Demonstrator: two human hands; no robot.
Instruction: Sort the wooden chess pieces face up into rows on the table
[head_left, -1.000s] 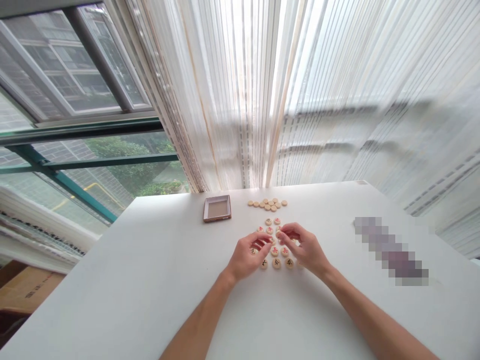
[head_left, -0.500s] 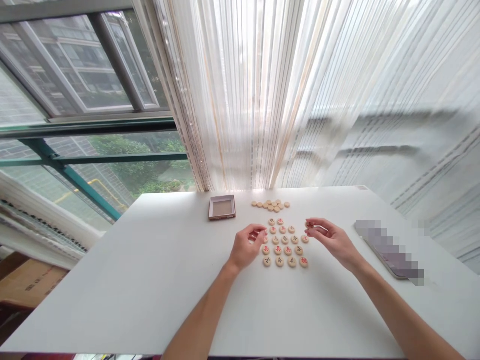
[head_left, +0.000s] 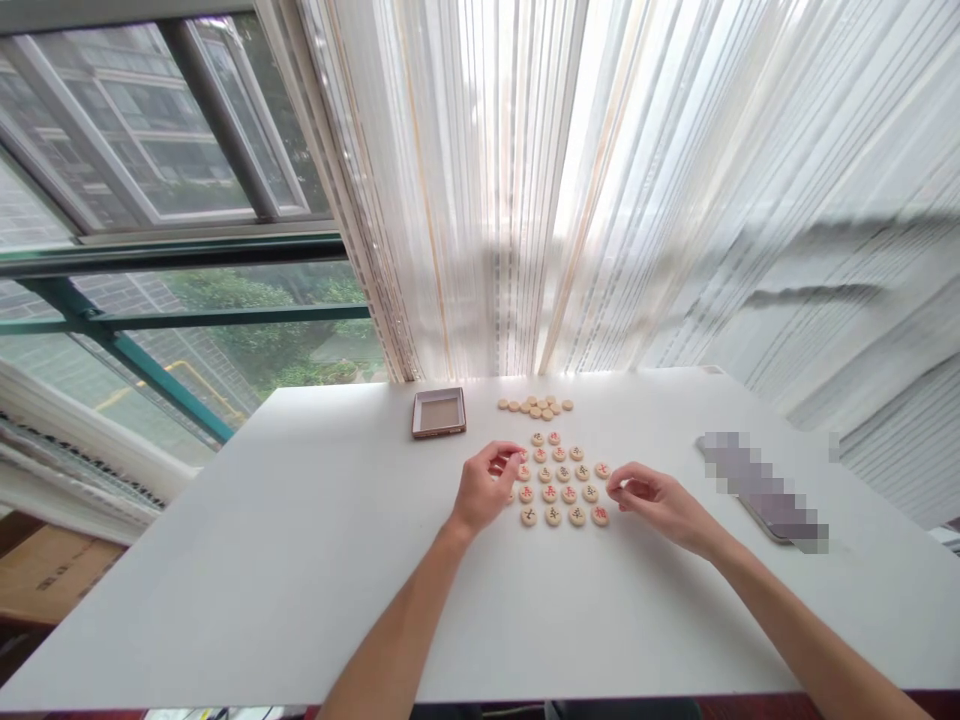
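Round wooden Chinese chess pieces (head_left: 564, 474) lie face up in rough rows on the white table, marked with red or black characters. My left hand (head_left: 486, 488) is at the left side of the rows, thumb and fingers curled together beside a red-marked piece; whether it grips anything is hidden. Pieces under that hand are partly covered. My right hand (head_left: 660, 505) is at the right side, closed in a pinch just below a red-marked piece (head_left: 602, 470). The chess piece in its fingertips is mostly hidden by them.
Several blank-looking pieces (head_left: 536, 407) lie clustered behind the rows. An open shallow box (head_left: 439, 413) stands at the back left. A pixelated flat object (head_left: 765, 495) lies at the right. A string curtain (head_left: 495, 250) hangs along the table's far edge.
My right hand has come down toward me, from beside the upper rows to the right end of the lower ones. My left hand stays nearly in place. The view has shifted slightly.
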